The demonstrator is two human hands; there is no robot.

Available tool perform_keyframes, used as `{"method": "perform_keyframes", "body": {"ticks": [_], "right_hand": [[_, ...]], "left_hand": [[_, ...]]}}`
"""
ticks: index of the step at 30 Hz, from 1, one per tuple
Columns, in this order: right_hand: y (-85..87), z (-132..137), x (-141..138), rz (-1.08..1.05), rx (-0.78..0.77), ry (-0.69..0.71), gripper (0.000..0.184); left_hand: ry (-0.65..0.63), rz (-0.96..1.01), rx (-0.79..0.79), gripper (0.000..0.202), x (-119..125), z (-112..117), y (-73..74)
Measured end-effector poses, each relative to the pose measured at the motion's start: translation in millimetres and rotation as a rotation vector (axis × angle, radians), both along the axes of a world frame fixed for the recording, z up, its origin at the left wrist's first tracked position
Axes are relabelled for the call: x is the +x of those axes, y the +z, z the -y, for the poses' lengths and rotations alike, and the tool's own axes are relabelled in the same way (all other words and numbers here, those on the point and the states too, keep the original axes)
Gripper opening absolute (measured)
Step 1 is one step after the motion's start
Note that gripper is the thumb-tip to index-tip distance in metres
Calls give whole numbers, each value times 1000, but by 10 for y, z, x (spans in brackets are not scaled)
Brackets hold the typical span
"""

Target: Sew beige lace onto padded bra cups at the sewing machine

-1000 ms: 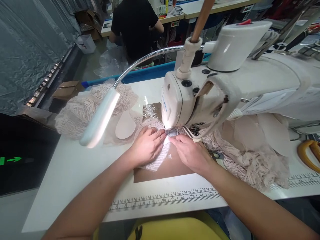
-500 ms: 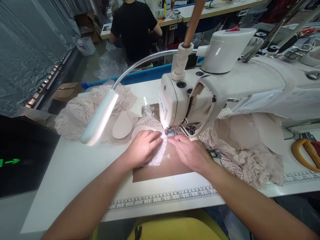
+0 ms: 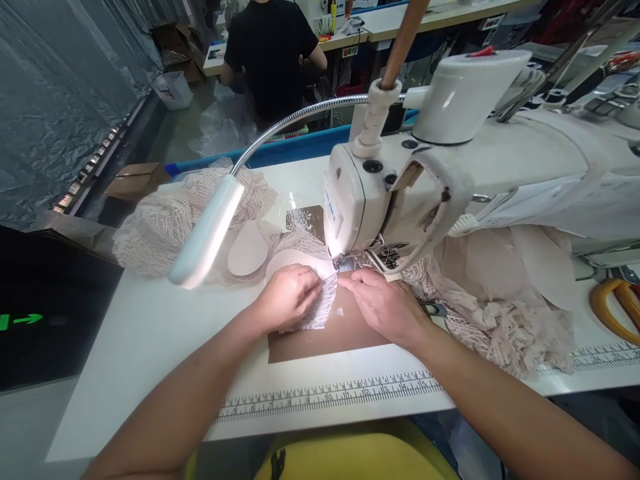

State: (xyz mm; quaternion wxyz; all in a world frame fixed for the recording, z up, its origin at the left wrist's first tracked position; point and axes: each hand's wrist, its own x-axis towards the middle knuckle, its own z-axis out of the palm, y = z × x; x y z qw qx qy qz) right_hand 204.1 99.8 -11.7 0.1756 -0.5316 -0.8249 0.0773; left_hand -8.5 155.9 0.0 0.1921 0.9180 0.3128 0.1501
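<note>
On the white worktable (image 3: 150, 333), your small pale lace fabric piece (image 3: 323, 308) lies on a brown patch — right at the cream sewing machine's (image 3: 400, 193) needle. Your left hand (image 3: 289, 297) presses flat on it, clasping nothing; your right hand (image 3: 383, 303) pinches its edge beside the needle.

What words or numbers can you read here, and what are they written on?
"15": near the right end of the measuring tape; its other numbers are too small to read.
Blue letters on the sewing machine head: blurred, unreadable.
The green arrow sign at far left: an arrow only, no words.
Dark mark on the white bin: unreadable.
</note>
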Motion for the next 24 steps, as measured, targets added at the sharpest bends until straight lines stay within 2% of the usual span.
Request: {"method": "perform_keyframes", "body": {"ticks": [7, 9, 13, 16, 24], "right_hand": [[-13, -14, -37, 155, 35, 53, 42], [-10, -4, -51, 191, 36, 30, 40], [-10, 33, -59, 225, 61, 2, 40], [-18, 63, -56, 250, 65, -13, 42], [-7, 47, -57, 236, 56, -30, 42]], "left_hand": [[-9, -19, -35, 24, -22, -11, 33], [-53, -17, -3, 25, -46, -19, 22], [-213, -60, 151, 41, -86, -40, -47], [-272, -122, 218, 44, -96, -38, -87], [-226, -148, 235, 45, -73, 13, -78]]}}
